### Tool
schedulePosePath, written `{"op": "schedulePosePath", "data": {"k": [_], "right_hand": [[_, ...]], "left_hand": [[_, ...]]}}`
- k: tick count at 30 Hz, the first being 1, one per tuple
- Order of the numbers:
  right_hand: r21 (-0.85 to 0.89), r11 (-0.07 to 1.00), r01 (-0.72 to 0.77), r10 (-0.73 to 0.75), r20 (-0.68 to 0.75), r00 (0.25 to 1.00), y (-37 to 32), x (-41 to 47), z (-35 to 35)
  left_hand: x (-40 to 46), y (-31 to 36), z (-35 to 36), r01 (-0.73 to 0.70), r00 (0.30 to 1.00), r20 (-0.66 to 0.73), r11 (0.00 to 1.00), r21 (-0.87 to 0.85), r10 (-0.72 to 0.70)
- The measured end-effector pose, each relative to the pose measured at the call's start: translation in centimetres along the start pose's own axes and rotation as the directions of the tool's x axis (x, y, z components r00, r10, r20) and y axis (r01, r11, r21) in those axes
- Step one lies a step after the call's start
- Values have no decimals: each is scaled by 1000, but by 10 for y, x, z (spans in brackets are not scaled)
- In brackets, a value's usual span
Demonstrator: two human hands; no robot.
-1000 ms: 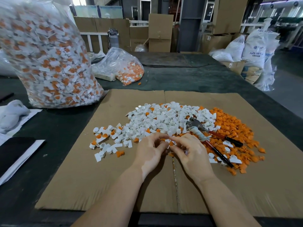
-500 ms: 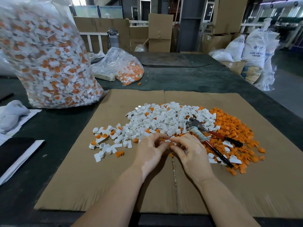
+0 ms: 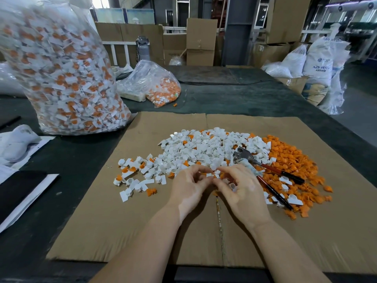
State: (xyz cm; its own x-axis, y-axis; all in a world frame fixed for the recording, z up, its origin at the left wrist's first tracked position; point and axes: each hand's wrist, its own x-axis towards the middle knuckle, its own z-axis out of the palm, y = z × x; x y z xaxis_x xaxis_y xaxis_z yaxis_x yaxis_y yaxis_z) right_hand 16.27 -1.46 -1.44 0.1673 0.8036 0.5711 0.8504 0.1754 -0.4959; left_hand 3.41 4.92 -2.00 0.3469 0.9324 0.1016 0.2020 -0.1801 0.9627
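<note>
Left hand point(image 3: 189, 186) and right hand point(image 3: 243, 190) have barely shifted; both pinch a white piece point(image 3: 210, 175) beside the pliers point(image 3: 265, 167); slipping fingertips could flick it away.

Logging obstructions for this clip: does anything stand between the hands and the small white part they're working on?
Nothing visible does. The left hand and right hand pinch the white part between their fingertips at the near edge of the heap. The pliers lie to the right, not in the way.
</note>
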Motion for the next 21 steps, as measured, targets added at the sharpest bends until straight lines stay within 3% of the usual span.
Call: {"op": "schedulePosePath", "data": {"k": [3,5,7,10,12,14,21], "right_hand": [[-161,980,-114,96,-117,988,5,6,-10],[-288,915,-283,252,-139,958,12,11,-20],[-434,775,-459,474,-80,877,20,17,-32],[-567,629,-532,680,71,729,31,24,-44],[-604,609,-513,714,136,687,36,28,-46],[-623,616,-482,703,158,693,37,31,-46],[-599,694,-399,573,124,811,33,33,-48]], "left_hand": [[3,0,0,61,998,7,989,-137,-60],[5,1,-1,91,996,22,975,-202,-89],[6,3,-2,111,994,23,964,-243,-109],[8,6,-2,140,990,37,939,-314,-135],[8,7,-2,148,989,43,932,-332,-142],[8,8,-2,156,988,40,925,-346,-151],[8,12,-3,184,982,39,903,-388,-183]]}}
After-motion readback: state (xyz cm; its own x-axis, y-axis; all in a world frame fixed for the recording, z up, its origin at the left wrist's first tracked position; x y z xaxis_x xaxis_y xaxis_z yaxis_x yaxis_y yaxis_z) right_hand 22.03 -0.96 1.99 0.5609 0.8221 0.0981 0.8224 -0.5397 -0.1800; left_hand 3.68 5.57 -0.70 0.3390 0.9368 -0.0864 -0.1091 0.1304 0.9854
